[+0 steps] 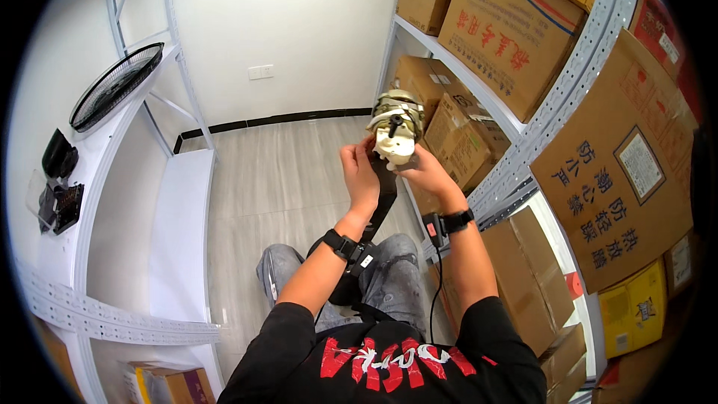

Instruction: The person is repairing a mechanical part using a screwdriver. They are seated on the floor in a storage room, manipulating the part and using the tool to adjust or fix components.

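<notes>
In front of me, at about arm's length, is the bare motor unit [396,126] of an electric fan, with a cream plastic housing, exposed metal and a black knob. It sits on top of a black fan stand [384,203] that runs down between my knees. My left hand [360,178] is closed at the neck below the motor, on its left side. From the right, my right hand [432,176] grips the underside of the motor unit, thumb and fingers close to the cream housing. The fingertips of both hands are partly hidden behind the housing.
On the left white shelf lie a round black fan grille [118,84], a black plastic cover [58,154] and a small black part [69,208]. Shelves on the right hold several cardboard boxes [512,34]; one large carton [619,161] leans outward. A black cable [434,292] hangs from my right wrist.
</notes>
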Demonstrator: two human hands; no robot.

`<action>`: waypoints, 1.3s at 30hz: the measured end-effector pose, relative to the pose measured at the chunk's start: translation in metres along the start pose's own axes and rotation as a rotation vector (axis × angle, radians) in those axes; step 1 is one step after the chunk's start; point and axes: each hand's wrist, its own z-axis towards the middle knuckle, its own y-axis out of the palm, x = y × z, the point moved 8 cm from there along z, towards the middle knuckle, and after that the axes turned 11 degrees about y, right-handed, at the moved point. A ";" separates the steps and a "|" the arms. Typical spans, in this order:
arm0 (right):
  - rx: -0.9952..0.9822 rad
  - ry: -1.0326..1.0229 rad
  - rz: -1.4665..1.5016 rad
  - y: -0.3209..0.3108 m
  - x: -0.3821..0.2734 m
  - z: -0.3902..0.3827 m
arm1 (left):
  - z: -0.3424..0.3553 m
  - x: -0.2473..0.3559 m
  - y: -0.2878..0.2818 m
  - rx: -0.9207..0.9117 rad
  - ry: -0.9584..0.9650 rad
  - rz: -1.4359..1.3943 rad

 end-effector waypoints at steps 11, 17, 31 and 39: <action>0.680 -0.207 -0.316 -0.016 -0.108 -0.105 | 0.036 0.024 -0.025 -0.111 -0.012 -0.113; 0.792 -0.157 -0.626 0.009 -0.143 -0.070 | 0.028 0.058 -0.021 -0.162 -0.043 -0.204; 0.473 -0.146 -0.430 -0.040 -0.128 -0.032 | 0.046 0.071 -0.012 -0.394 0.045 0.003; 0.380 -0.108 -0.173 -0.043 -0.108 -0.039 | 0.051 0.079 0.012 -0.466 0.204 0.221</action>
